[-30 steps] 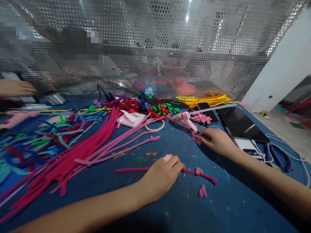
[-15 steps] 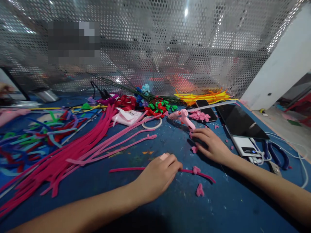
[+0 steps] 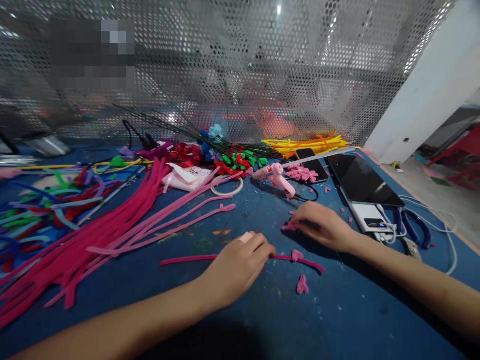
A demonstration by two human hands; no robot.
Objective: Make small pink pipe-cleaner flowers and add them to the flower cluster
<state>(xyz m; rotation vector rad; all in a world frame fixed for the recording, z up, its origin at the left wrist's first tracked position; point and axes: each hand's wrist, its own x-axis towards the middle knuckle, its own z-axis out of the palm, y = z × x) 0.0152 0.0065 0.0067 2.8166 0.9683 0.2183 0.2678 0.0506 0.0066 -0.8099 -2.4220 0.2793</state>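
The left hand [image 3: 240, 265] lay low on the blue table [image 3: 258, 320], its fingers curled down and clasping a magenta pipe cleaner [image 3: 187, 259]. That stem ran across the tabletop beneath the hand, one end sticking out at nine o'clock from it and the other at three. A pink chenille heart [image 3: 297, 255] sat on the three o'clock length, and a loose pink heart [image 3: 302, 285] lay on the table at four o'clock from the hand, apart from the stem.

The right hand [image 3: 324, 227] was at two o'clock from the left, with bent fingers reaching down to a small pink chenille piece [image 3: 288, 226]. Whether they had gripped that piece could not be told.

From the right hand, a pink hot-glue gun [image 3: 275, 177] rested at eleven o'clock, and a heap of pink chenille pieces [image 3: 303, 173] lay near twelve, beside a dark phone [image 3: 309, 156]. A black-screened tablet [image 3: 365, 180] was at one o'clock and a white power bank [image 3: 369, 218] at three.

From the left hand, a thick bundle of magenta pipe cleaners [image 3: 101, 227] spread at ten o'clock, and a white ring [image 3: 240, 187] lay at twelve.
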